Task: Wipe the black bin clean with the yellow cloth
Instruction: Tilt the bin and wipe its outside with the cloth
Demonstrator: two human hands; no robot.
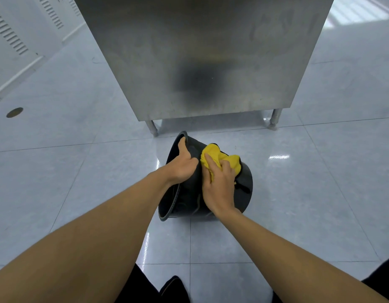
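Observation:
The black bin (pixel 244 191) lies tipped on its side on the tiled floor, its open mouth turned to the left. My left hand (pixel 182 165) grips the bin's rim, thumb stretched along the upper edge. My right hand (pixel 217 184) holds the bunched yellow cloth (pixel 222 159) and presses it against the bin's outer wall near the top. Part of the cloth is hidden under my fingers.
A stainless steel cabinet (pixel 200 62) on short legs (pixel 153 127) stands just behind the bin. Glossy grey floor tiles (pixel 309 193) spread all around. A round floor drain cover (pixel 14 112) sits at the far left. My dark-trousered knees (pixel 173 289) show at the bottom.

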